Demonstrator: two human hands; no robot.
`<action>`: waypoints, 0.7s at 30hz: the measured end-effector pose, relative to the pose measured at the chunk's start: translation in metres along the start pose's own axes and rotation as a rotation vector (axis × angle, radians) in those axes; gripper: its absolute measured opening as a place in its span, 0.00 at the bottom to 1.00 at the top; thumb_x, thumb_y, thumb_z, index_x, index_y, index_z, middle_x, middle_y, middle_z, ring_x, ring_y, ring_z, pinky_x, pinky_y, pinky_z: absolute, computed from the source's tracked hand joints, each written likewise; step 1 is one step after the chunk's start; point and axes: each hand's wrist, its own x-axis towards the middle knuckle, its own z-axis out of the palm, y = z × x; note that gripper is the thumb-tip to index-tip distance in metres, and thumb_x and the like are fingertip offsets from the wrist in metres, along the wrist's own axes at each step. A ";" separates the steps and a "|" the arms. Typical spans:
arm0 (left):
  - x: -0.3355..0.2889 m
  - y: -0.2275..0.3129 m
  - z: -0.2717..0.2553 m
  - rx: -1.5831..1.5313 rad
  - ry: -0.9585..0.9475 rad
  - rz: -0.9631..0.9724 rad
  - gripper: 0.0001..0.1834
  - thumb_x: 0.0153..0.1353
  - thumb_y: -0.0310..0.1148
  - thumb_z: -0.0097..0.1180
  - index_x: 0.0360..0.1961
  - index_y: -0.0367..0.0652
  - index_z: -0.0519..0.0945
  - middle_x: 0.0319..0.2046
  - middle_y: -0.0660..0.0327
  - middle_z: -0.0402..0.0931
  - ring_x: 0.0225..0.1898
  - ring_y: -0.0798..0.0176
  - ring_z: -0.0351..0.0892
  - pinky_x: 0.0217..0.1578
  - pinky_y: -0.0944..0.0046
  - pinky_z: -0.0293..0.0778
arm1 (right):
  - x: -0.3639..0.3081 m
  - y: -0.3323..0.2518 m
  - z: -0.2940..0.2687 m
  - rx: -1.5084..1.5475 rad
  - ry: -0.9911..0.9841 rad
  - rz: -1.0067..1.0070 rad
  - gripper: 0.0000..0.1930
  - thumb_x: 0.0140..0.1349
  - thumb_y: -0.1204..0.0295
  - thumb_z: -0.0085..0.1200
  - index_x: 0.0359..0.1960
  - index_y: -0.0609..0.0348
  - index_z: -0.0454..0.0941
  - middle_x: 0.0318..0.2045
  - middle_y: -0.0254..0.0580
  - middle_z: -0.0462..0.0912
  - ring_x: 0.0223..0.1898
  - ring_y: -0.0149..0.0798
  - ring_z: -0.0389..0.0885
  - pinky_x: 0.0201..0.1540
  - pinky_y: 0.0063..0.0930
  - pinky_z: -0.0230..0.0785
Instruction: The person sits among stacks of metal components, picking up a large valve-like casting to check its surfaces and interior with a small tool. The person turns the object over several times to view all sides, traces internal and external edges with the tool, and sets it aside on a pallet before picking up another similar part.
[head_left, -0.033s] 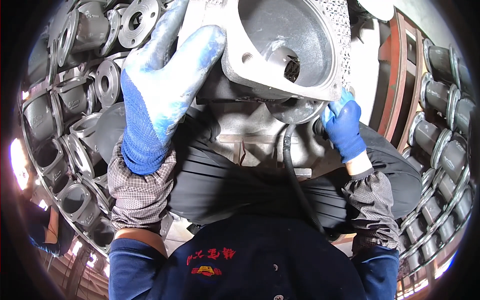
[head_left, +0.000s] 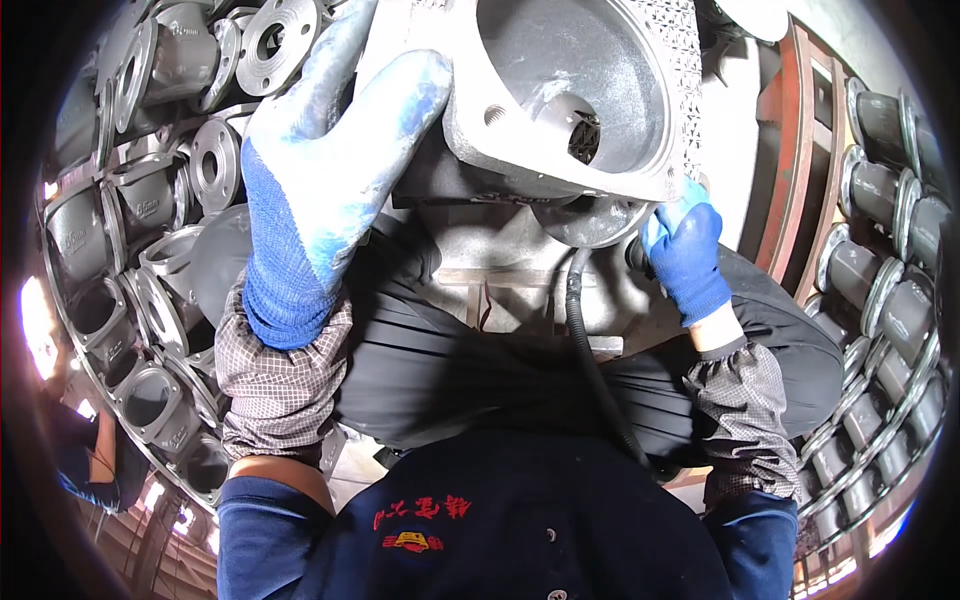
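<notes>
In front of me stands a large grey metal casting [head_left: 555,170] with a wide round bore, a flat flange and a threaded hole in one corner. My left hand [head_left: 325,175], in a blue and white coated glove, grips its left side. The thumb lies against the flange and the fingers stretch up beside it, thumb and fingers apart. At the casting's lower right corner is my right hand [head_left: 686,245], in a blue glove, its fingers curled closed. A dark part shows beside that hand, but what it holds is mostly hidden. Below the casting, a rounded metal rim [head_left: 592,225] shows.
A black corrugated hose [head_left: 590,350] runs down over my crossed legs. Grey flanged castings are stacked on the left [head_left: 145,200] and right [head_left: 880,280]. A reddish metal frame [head_left: 790,160] stands to the right. At the far lower left, another person's arm [head_left: 103,455] shows.
</notes>
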 end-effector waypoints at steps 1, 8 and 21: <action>0.000 -0.004 0.000 0.094 0.013 0.073 0.15 0.60 0.25 0.46 0.49 0.39 0.72 0.53 0.43 0.66 0.46 0.51 0.75 0.45 0.64 0.70 | 0.001 -0.003 0.001 -0.032 0.063 -0.046 0.09 0.39 0.77 0.49 0.26 0.65 0.76 0.27 0.54 0.76 0.30 0.55 0.75 0.34 0.43 0.68; 0.002 -0.002 -0.002 0.293 0.032 0.217 0.18 0.56 0.24 0.48 0.50 0.38 0.72 0.52 0.40 0.68 0.48 0.47 0.74 0.48 0.61 0.69 | 0.001 -0.012 0.009 -0.216 -0.113 0.303 0.09 0.40 0.73 0.52 0.25 0.61 0.77 0.22 0.50 0.75 0.24 0.52 0.74 0.27 0.40 0.68; 0.001 -0.005 -0.002 0.181 0.029 0.208 0.18 0.56 0.23 0.48 0.49 0.37 0.72 0.51 0.38 0.68 0.47 0.45 0.75 0.46 0.59 0.70 | -0.003 0.003 0.008 0.117 -0.074 0.158 0.13 0.46 0.80 0.47 0.34 0.57 0.79 0.36 0.50 0.78 0.37 0.50 0.77 0.39 0.35 0.72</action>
